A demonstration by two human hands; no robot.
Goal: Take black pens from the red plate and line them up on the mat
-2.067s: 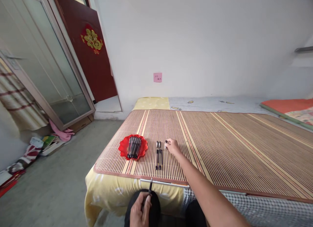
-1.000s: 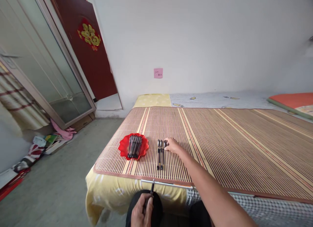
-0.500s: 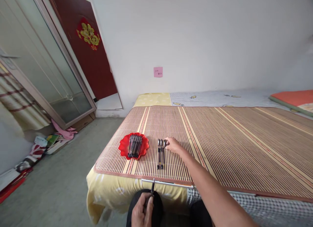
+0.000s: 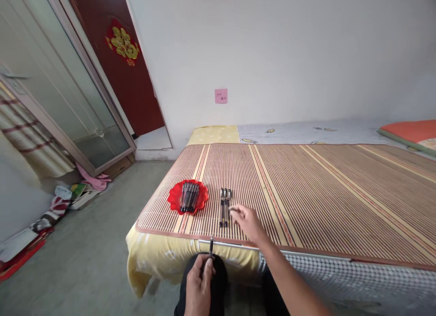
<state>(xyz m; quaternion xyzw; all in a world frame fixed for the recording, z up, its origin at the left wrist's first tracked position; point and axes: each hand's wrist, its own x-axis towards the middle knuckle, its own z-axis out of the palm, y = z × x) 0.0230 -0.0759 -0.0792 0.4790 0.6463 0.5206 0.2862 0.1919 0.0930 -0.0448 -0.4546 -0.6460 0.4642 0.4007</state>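
Note:
My left hand point(image 4: 199, 279), low in front over my knee, is closed around an uncapped pen point(image 4: 211, 247) whose tip points up and away from me. On the bamboo mat, two dark capped pens point(image 4: 221, 208) lie side by side, lengthwise to me. Just right of their far ends rests a short pen cap point(image 4: 229, 195). My right hand point(image 4: 247, 221) hovers over the mat nearer to me than that cap, fingers loosely apart and nothing visible in them. Left of the pens, a red scalloped plate point(image 4: 172, 200) holds several dark pens point(image 4: 189, 197) in a bunch.
A striped bamboo mat point(image 4: 327, 193) covers the bed, with a yellow sheet point(image 4: 160, 252) hanging over its front edge. An orange folded cloth point(image 4: 412, 132) lies far right. The wall bears a pink note point(image 4: 221, 96). Clutter lines the floor beside a glass door point(image 4: 78, 89).
My right hand has let go of the pen cap and drawn back toward me, leaving it beside the two pens. My left hand still holds the uncapped pen. The view has shifted slightly.

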